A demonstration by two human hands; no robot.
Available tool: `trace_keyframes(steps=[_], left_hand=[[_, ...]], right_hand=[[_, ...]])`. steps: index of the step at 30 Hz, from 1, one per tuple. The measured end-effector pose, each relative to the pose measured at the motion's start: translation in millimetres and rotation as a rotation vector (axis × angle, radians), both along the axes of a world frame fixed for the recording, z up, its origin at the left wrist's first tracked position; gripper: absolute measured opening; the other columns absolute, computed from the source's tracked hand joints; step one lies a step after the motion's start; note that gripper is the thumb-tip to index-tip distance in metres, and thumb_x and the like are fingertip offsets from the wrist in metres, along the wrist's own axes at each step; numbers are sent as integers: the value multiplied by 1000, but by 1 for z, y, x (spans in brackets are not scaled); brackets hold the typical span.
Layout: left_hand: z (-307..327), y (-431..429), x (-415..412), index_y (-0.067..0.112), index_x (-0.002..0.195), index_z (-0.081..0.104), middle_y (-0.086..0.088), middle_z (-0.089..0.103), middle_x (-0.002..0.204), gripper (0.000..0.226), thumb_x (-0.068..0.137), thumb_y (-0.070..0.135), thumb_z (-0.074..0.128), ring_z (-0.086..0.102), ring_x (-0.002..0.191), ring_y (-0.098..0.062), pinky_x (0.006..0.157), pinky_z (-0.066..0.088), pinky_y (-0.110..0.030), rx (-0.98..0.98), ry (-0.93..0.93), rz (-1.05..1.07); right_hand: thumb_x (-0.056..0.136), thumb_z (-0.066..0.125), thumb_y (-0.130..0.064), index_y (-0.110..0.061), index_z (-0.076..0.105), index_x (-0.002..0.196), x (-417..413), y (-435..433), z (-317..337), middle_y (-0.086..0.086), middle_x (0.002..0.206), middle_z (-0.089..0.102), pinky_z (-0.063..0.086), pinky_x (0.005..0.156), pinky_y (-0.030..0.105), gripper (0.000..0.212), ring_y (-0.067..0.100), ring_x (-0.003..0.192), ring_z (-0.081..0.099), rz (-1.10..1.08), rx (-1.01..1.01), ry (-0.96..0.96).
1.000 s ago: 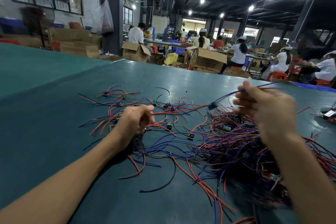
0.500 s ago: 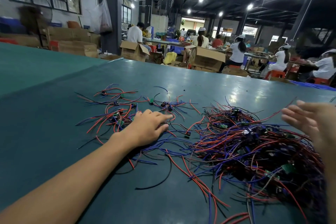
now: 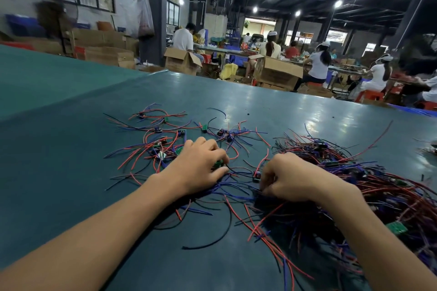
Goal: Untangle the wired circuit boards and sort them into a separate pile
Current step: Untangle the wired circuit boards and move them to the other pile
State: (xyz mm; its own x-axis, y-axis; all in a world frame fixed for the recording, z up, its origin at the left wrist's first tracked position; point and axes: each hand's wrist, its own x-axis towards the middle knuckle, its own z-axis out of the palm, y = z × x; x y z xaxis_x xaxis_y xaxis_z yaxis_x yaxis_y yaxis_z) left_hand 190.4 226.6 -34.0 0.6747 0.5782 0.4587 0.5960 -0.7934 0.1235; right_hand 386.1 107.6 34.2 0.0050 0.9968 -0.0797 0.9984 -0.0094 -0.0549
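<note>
A dense tangle of red, blue and black wires with small green circuit boards (image 3: 359, 186) covers the right of the teal table (image 3: 71, 149). A looser spread of separated wired boards (image 3: 163, 139) lies at the centre left. My left hand (image 3: 201, 168) rests palm down between the two groups, with its fingertips curled over a small green board (image 3: 218, 163). At the tangle's left edge my right hand (image 3: 290, 179) is knuckles up, its fingers curled down into the wires beside a small dark board (image 3: 256, 175). What lies under its fingers is hidden.
Loose wires trail toward me across the table (image 3: 212, 241). Beyond the table's far edge stand open cardboard boxes (image 3: 276, 74), and several people sit at benches (image 3: 316, 66). A few more parts lie at the far right edge (image 3: 429, 149).
My right hand came down from the raised, open position at the right to the tangle's left edge and curled shut. My left hand stayed put and curled its fingertips onto a board.
</note>
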Motion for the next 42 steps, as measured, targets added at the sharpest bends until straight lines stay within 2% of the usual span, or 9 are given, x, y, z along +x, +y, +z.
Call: trace_keyframes(steps=[11,16,20,23,27,32,37,40,42], left_hand=[[4,-8,0,31,122,59,9,62,117,27,96,39,62,51,115,-17,90,30,-35,-118,-6,-21],[10,-11,-9,29,123,64,13,66,107,34,89,24,70,59,106,-7,100,42,-41,-298,-129,-126],[14,-11,-19,21,123,67,6,71,100,43,83,7,75,66,96,-9,93,51,-36,-410,-258,-190],[16,-10,-25,25,121,68,13,69,96,43,83,4,72,61,100,-10,97,45,-45,-297,-290,-153],[21,-10,-28,23,121,68,14,66,100,43,85,0,72,57,101,-17,94,41,-52,-74,-343,-194],[25,-12,-25,10,123,66,1,59,98,42,85,-7,72,58,93,-20,86,50,-41,108,-441,-233],[24,-12,-26,10,128,62,-2,55,102,43,88,1,74,58,94,-17,86,51,-36,164,-477,-219],[23,-12,-25,10,129,62,-3,55,105,43,88,3,74,60,94,-18,83,53,-39,167,-506,-209],[22,-11,-26,13,130,61,-2,53,109,46,88,5,75,60,93,-18,80,54,-41,163,-541,-179]], right_hand=[[96,57,-20,-19,62,107,-24,-6,-40,3,110,61,45,89,41,12,30,103,57,161,341,67],[97,52,-15,-18,58,113,-48,-8,-50,6,110,64,41,87,36,17,28,106,54,217,364,141],[99,55,-15,-15,61,114,-65,-12,-58,8,109,64,38,87,32,16,27,105,53,315,408,246],[100,55,-15,-13,66,114,-71,-15,-59,7,109,65,44,90,32,18,26,104,57,371,415,324],[89,54,5,-8,69,120,-69,-16,-59,9,114,67,48,95,35,37,27,108,62,374,414,394],[85,52,6,-8,64,132,-65,-14,-61,8,133,62,42,107,31,50,26,124,57,286,397,402],[74,47,5,-13,49,147,-65,-15,-54,1,158,40,26,120,25,76,14,146,35,324,290,461],[70,44,2,-17,57,141,-59,-19,-47,-2,153,47,35,116,30,75,14,141,44,371,327,442],[70,43,-1,-16,69,124,-50,-21,-42,-3,133,64,50,101,37,62,19,122,61,347,454,379]])
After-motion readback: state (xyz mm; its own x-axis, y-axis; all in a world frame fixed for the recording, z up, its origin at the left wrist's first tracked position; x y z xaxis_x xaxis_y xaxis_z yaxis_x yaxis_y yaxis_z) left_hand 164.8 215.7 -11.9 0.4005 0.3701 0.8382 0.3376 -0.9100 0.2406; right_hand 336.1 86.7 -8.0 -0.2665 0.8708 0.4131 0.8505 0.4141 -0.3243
